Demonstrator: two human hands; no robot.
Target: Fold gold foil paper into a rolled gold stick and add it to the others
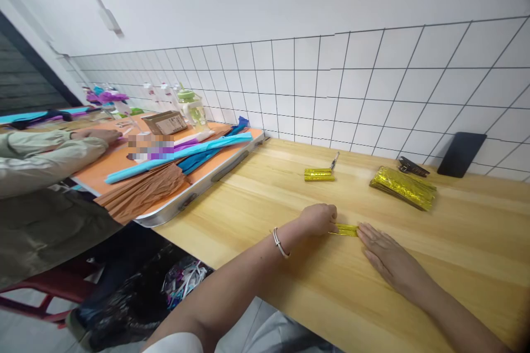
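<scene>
A narrow gold foil strip [346, 230] lies on the wooden table between my hands. My left hand [319, 219], with a bracelet on its wrist, has its fingers curled and pinched on the strip's left end. Flat on the table, my right hand [385, 253] has its fingers stretched out, their tips on the strip's right end. Farther back lies a small folded gold piece [318, 175] beside a thin clip-like metal item [335, 160]. To the right is a thick stack of gold foil sheets [403, 187].
A black clip [413, 166] and a dark phone [461, 154] are near the tiled wall. At left, an orange table [107, 168] holds coloured paper, a cardboard box [164, 122] and a bottle [193, 109]. Another person's sleeve [53, 157] reaches over it. A black bag with scraps [184, 284] stands below.
</scene>
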